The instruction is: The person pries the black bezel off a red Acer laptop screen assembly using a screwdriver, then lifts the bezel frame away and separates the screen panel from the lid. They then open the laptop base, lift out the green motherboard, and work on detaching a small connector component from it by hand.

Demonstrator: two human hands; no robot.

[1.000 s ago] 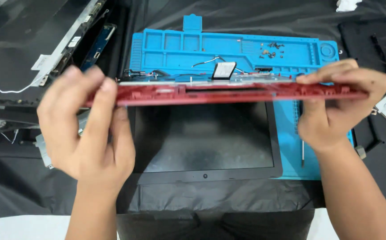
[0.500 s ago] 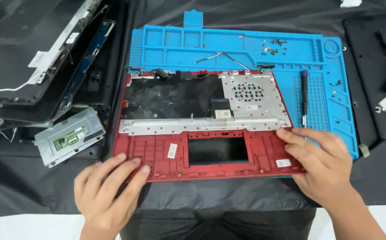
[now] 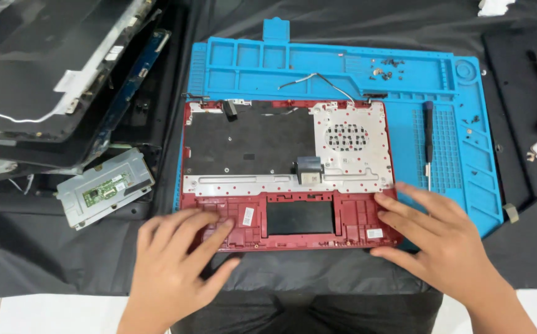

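A red laptop palm-rest shell [image 3: 293, 230] lies inside-up on the blue repair mat [image 3: 342, 65], showing its black keyboard backing and a silver metal plate. My left hand [image 3: 179, 266] rests with spread fingers on the shell's near-left corner. At the near-right corner my right hand [image 3: 444, 238] touches the shell's edge, fingers apart. Neither hand holds anything.
A black screwdriver [image 3: 428, 133] lies on the mat's right side, with small screws [image 3: 387, 67] in a tray at its back. A silver drive bracket with a green board [image 3: 104, 188] sits at left, below stacked dark laptop panels [image 3: 46, 80]. Black cloth covers the table.
The red shell, held up on edge by both hands a second ago, was laid flat on the mat inside-up. Both hands have let go and now rest on its near corners.
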